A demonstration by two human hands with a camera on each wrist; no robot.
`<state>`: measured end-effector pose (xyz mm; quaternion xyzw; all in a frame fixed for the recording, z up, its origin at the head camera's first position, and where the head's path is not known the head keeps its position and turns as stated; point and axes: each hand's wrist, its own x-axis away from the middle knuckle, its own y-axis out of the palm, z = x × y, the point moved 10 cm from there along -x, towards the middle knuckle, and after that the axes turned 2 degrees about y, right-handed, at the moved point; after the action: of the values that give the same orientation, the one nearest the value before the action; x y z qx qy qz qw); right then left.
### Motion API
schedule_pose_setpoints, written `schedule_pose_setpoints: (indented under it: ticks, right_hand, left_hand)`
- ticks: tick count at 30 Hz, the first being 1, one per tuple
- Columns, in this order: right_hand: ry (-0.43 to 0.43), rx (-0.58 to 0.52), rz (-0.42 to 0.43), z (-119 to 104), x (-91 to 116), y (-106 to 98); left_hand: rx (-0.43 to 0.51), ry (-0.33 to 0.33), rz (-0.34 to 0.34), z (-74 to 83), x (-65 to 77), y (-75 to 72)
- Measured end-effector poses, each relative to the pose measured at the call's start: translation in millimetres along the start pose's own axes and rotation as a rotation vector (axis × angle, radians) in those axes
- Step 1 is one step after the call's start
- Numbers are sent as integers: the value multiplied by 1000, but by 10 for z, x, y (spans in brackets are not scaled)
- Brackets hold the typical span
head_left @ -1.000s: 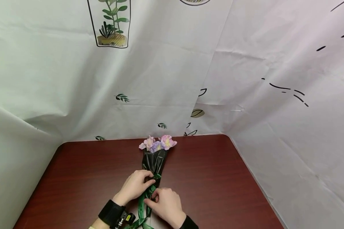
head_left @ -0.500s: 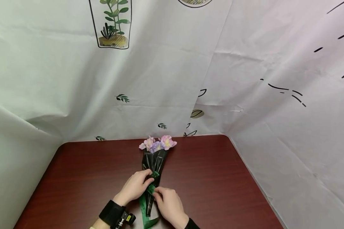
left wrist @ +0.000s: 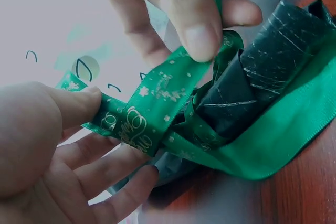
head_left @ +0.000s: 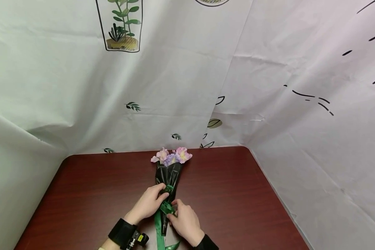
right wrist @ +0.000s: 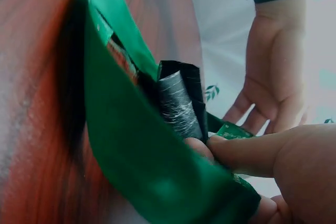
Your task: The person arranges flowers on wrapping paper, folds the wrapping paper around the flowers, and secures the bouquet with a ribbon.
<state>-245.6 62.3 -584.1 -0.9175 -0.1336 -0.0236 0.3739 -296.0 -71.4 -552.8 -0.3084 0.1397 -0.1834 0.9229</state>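
Observation:
A bouquet of pink and purple flowers (head_left: 172,158), wrapped in black paper (head_left: 169,173), lies on the dark red table with its blooms toward the back. Green ribbon (head_left: 167,208) with gold print goes round the narrow part of the wrap. My left hand (head_left: 148,202) pinches a folded length of this ribbon (left wrist: 118,124) between thumb and fingers. Just nearer the stem end, my right hand (head_left: 186,221) pinches another part, which crosses over the first in the left wrist view. A long ribbon tail (right wrist: 123,129) curves in front of the rolled paper end (right wrist: 181,106).
The wooden tabletop (head_left: 237,194) spreads out on both sides of the bouquet. White printed cloth (head_left: 175,86) hangs behind and beside it. A black band with a small camera (head_left: 140,239) sits on the left wrist.
My right hand has moved slightly up along the wrap, drawing ribbon across it. The loose tails near the front have shifted and spread. My left hand stays nearly in place.

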Motion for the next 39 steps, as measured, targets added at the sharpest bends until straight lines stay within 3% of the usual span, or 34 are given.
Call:
schedule_pose_setpoints:
  ticks: [6, 12, 20, 34, 39]
  right_hand:
    - [-5, 151, 31, -2, -56, -31]
    - [-47, 240, 106, -47, -104, -74]
    - [-117, 237, 156, -116, -117, -105]
    - [-91, 195, 223, -57, -225, -106]
    - [-88, 239, 248, -63, -229, -113]
  left_hand:
    - [51, -8, -45, 33, 3, 30]
    - [44, 9, -77, 21, 16, 67]
    - [64, 23, -93, 1, 19, 98]
    - [82, 65, -90, 54, 51, 85]
    - [83, 79, -92, 58, 67, 101]
